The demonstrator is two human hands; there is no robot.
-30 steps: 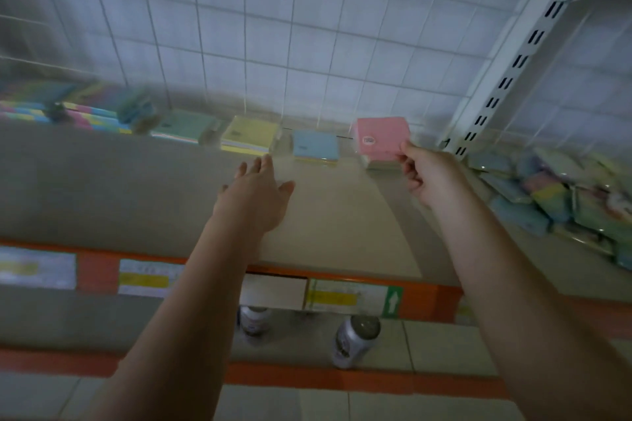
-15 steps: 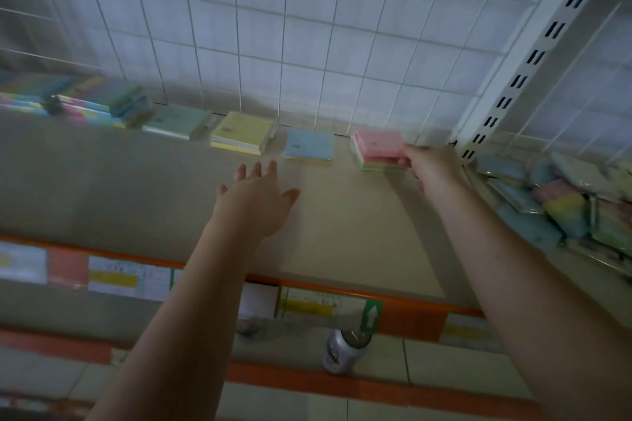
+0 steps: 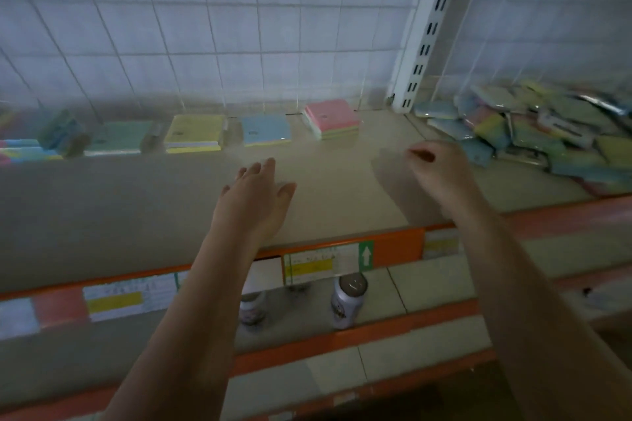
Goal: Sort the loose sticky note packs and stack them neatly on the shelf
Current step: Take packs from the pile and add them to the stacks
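Left hand (image 3: 254, 196) flat, fingers straight, on the shelf (image 3: 342, 188); right hand (image 3: 439, 169) loosely curled, holding nothing.

Row of sorted packs (image 3: 263, 129) along shelf (image 3: 171, 195) back, loose pile (image 3: 547, 133) right, beyond upright (image 3: 427, 27).

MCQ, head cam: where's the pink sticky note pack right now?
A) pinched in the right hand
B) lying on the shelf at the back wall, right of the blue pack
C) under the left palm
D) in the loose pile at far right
B: the pink pack lies on the shelf against the back grid, right of the blue pack; the right hand holds nothing.
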